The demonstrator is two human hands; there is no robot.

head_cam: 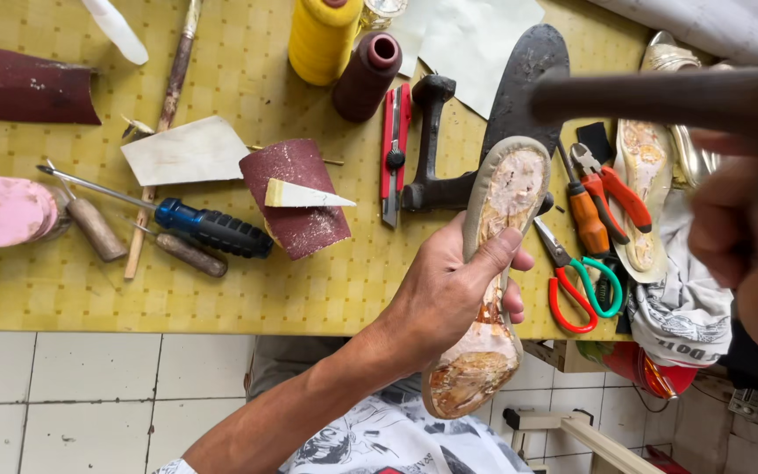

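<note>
My left hand grips a beige shoe sole around its middle, glue-stained underside up, toe end pointing away over the table edge. Its heel end hangs below my fist. My right hand is blurred at the right edge, closed on the dark handle of a hammer that reaches left above the sole. Under the sole's toe stands a black iron shoe last.
On the yellow table lie a red box cutter, sandpaper, a blue screwdriver, awls, thread cones, red-green scissors, orange pliers, a second sole and a pink disc.
</note>
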